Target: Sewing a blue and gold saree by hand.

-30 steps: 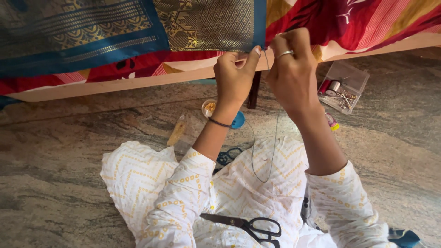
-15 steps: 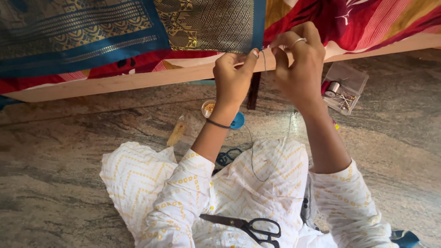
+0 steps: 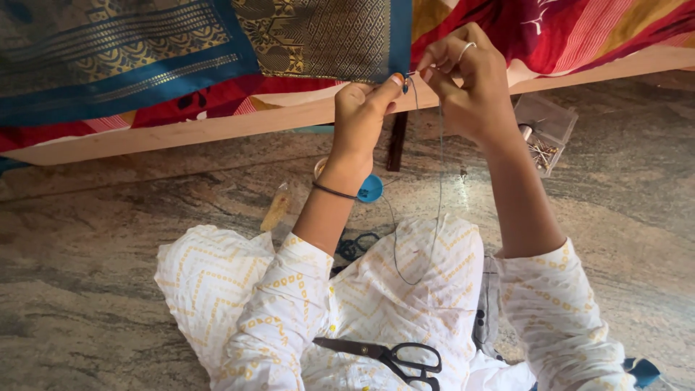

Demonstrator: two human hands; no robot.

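- Both hands have crept a little to the right along the cloth edge since half a second back, and the thread now hangs in a longer loop over the lap.
- Left hand (image 3: 360, 119) is closed tight, thumb and forefinger pinching the lower edge of the blue and gold cloth (image 3: 318, 40).
- Right hand (image 3: 467, 87) is pinched narrow too, fingertips meeting the left hand's at that same edge; it seems to hold a needle, though it is too small to be sure.
- Thread (image 3: 439, 181) drops from the fingertips and curves down to the white patterned clothing.
- Cloth lies over a wooden board (image 3: 181, 137) with red striped fabric (image 3: 579, 29) beneath it.
- Floor (image 3: 87, 239) is mottled grey stone.
- Small clear plastic box (image 3: 544, 130) sits on the floor just right of the right wrist, with pins and a spool inside.
- Blue round lid (image 3: 371, 190) lies below the left wrist.
- Black scissors (image 3: 394, 356) rest on the lap, well apart from both hands.
- Bare floor spreads wide to the left and right of the sitter.
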